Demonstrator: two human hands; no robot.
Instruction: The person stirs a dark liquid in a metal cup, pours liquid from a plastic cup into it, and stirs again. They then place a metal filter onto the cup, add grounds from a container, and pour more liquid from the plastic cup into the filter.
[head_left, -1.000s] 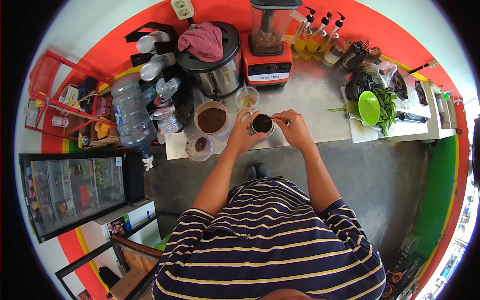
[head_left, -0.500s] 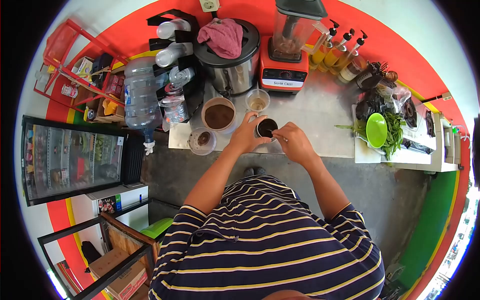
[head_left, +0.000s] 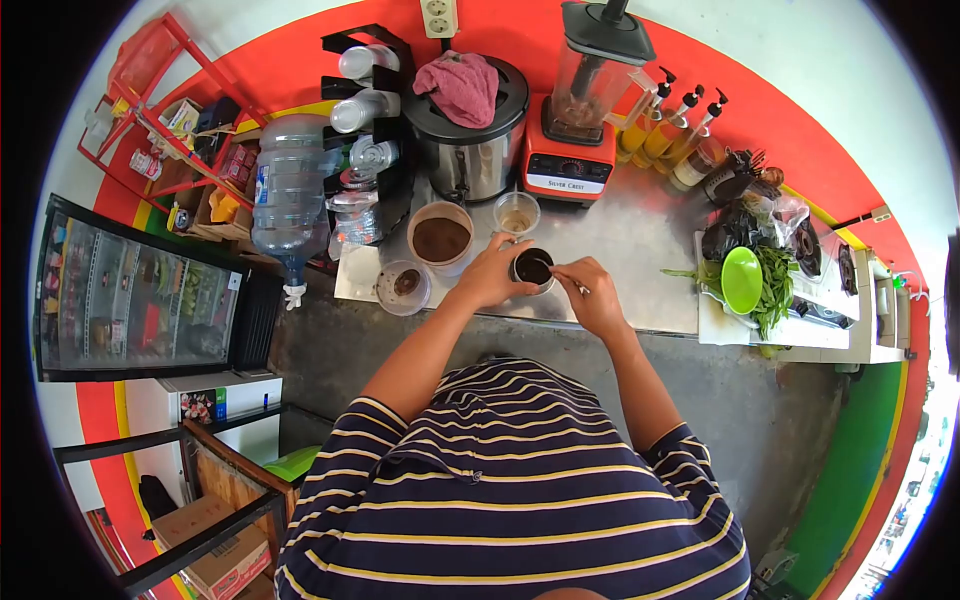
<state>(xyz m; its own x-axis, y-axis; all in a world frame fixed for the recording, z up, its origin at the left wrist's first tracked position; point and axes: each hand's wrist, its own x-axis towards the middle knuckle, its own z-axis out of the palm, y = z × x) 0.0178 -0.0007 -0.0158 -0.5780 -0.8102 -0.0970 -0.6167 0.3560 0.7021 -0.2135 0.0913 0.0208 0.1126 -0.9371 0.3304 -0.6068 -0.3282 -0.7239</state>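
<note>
My left hand (head_left: 488,274) wraps round a small cup (head_left: 533,267) with dark contents, held over the steel counter's front edge. Between the fingers of my right hand (head_left: 594,298) is a thin spoon (head_left: 562,273); its far end dips into the cup and is hidden. Just behind the cup stands a clear plastic cup (head_left: 517,214) with a pale content. Left of my left hand sits a round tub (head_left: 440,238) of brown powder. In front of that tub is a smaller clear container (head_left: 403,287) with something dark inside.
A steel drum-shaped container (head_left: 465,163) with a pink cloth (head_left: 457,88) and a red blender (head_left: 567,170) line the wall. Pump bottles (head_left: 660,130) stand to the right, with a green bowl (head_left: 741,280) and leafy greens beyond. Cup racks and a water jug (head_left: 291,190) are left.
My right hand has drawn slightly to the right, and more of the spoon shows above the cup's rim. The left hand keeps hold of the cup. The camera view has shifted a little.
</note>
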